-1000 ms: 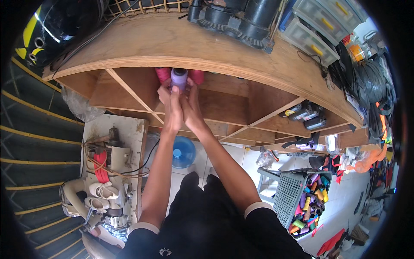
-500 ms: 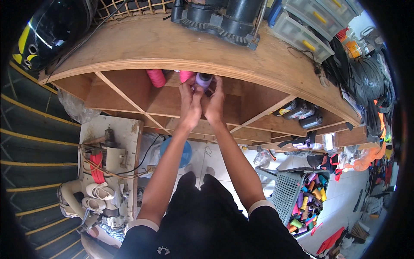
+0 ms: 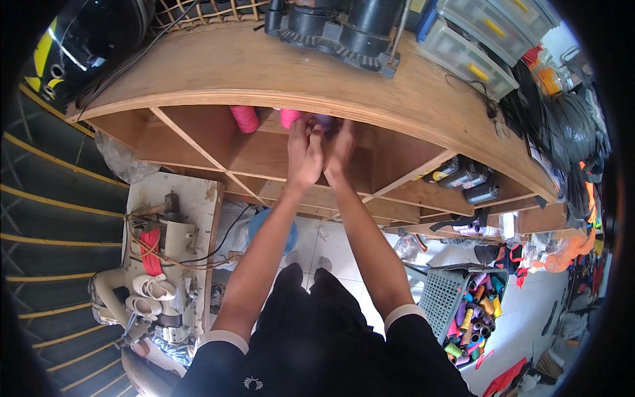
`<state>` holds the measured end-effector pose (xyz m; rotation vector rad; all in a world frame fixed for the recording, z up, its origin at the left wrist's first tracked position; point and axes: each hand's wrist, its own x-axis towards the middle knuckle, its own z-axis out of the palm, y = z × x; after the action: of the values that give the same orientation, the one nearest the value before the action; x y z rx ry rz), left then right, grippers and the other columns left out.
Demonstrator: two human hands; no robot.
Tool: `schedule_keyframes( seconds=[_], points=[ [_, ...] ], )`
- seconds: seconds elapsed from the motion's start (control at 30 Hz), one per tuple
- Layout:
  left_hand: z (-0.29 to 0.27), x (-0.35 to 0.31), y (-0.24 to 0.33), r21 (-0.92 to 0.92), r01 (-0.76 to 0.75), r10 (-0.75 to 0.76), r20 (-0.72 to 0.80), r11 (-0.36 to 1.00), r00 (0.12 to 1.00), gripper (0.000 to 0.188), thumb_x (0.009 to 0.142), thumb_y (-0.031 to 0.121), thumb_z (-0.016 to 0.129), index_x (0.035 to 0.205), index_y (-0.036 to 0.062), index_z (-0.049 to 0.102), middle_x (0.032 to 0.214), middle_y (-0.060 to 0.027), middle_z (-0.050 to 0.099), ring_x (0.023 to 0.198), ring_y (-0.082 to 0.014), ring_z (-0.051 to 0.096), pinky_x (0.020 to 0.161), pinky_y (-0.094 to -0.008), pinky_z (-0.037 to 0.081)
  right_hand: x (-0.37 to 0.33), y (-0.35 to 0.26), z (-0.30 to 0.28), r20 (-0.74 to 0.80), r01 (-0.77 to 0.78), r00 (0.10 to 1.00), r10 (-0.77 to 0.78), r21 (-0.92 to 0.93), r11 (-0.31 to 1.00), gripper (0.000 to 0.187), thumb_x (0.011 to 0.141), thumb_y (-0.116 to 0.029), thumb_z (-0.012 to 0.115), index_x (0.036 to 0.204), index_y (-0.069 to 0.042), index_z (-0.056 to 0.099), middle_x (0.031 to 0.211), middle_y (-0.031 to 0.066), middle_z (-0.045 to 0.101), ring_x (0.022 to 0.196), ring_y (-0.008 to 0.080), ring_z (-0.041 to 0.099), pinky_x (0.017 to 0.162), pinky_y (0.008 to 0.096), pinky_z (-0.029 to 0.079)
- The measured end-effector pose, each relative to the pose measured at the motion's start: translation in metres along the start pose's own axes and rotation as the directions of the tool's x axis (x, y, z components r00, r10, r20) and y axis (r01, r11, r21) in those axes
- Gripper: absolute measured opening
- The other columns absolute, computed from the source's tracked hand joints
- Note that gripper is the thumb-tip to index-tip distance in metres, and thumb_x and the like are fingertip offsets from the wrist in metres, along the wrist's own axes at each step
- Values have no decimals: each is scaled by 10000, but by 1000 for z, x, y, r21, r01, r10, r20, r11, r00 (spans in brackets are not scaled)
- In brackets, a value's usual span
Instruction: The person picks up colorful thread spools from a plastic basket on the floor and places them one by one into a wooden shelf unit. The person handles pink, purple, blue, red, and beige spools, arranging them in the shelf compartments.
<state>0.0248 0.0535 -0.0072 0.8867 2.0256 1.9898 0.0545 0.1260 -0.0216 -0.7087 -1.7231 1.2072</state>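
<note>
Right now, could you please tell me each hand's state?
Left hand: curled at the purple thread spool; grip cannot be told.
Right hand: at that spool's right side; grip cannot be told.

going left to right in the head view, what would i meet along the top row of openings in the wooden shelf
First pink spool, second pink spool, purple spool, right hand, dark containers.
</note>
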Motion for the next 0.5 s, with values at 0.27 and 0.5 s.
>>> schedule_keyframes(
  seconds=[0.27, 0.5],
  points=[
    [-30, 1, -6, 2, 3, -2, -219, 1000, 976, 524, 978, 262, 407, 1372, -83, 377, 1424, -275, 384, 1339, -372, 375, 1087, -414, 307, -42, -9, 19, 304, -113, 951, 53, 184, 976, 576, 1031, -398, 308, 1455, -9, 335, 1507, 197, 322, 1417, 301, 267, 1164, 380, 194],
    [-55, 21, -72, 312, -132, 91, 144, 941, 985, 556, 1015, 375, 312, 1414, -6, 383, 1502, -235, 295, 1411, -368, 250, 1153, -421, 207, -35, -8, 45, 298, 26, 952, -73, 156, 987, 685, 1010, -488, 335, 1490, -11, 230, 1528, 223, 260, 1434, 349, 218, 1166, 406, 188]
  ],
)
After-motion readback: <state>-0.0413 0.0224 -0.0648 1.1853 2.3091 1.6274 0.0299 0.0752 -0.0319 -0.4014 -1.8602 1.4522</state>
